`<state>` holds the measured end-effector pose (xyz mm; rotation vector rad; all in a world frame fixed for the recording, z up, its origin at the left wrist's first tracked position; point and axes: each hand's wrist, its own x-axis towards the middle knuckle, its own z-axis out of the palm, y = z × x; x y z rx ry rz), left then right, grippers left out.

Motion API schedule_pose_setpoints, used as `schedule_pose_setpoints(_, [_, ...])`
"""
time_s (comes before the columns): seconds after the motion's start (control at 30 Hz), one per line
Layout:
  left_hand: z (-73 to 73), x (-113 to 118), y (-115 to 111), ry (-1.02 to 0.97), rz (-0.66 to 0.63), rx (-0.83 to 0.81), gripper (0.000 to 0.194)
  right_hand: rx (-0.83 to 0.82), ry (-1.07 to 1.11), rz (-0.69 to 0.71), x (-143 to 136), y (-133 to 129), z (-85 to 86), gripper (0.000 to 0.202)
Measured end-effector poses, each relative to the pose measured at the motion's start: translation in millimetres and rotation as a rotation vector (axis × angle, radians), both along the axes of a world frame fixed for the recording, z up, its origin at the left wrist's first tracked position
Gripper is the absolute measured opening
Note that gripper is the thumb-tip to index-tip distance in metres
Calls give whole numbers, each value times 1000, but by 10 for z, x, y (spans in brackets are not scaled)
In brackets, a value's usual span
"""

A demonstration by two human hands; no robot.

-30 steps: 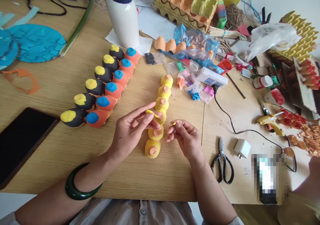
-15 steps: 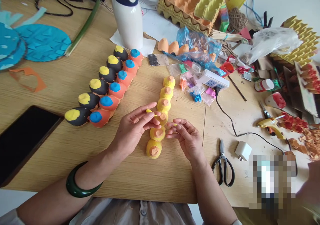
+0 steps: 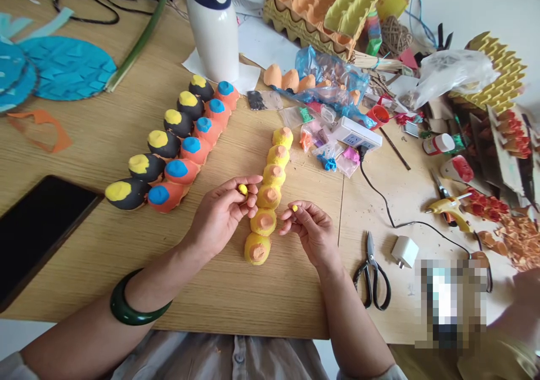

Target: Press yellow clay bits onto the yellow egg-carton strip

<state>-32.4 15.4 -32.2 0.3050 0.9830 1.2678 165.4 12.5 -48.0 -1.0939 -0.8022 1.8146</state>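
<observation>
left hand and right hand each hold a yellow piece at the yellow row

nearest is a grey shirt, at the edge of the wooden surface. a dark green bangle circles the left forearm. a blurred patch hides something at the near right, beside another person's arm.

black-handled scissors lie right of the right hand, a white adapter near them. a dark phone lies at the far left.

the left fingers are narrow, curled around a yellow lump; the right fingers pinch a smaller yellow bit. between and beyond the hands runs the yellow row, six joined cups with orange tops.

left of it, the black row has yellow tops and touches the orange row, topped blue.

farther off are a glue gun, small bags of coloured material, a power strip, a white tumbler and stacked egg trays.
</observation>
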Motion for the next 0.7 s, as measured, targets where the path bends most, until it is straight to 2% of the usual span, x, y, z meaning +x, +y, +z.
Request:
schedule_pose_setpoints(0.1, [17, -9, 6, -20, 2, 18, 39, -7, 33, 19, -4, 1, 17, 19])
schedule_pose_setpoints(0.23, [11, -20, 42, -36, 24, 4, 23, -25, 39, 44, -6, 0, 47, 22])
schedule_pose_setpoints(0.3, [-23, -22, 60, -17, 26, -5, 25, -18, 41, 48, -5, -2, 46, 25])
schedule_pose_setpoints(0.47, [-93, -38, 101, 126, 12, 26, 28, 38, -20, -16, 4, 9, -14, 23])
schedule_pose_setpoints(0.6, [-71, -59, 139, 253, -84, 46, 25, 42, -55, -59, 7, 35, -58, 23])
schedule_pose_setpoints(0.7, [-45, -69, 192, 339, -63, 17, 30, 73, -122, -90, -5, 35, -71, 25])
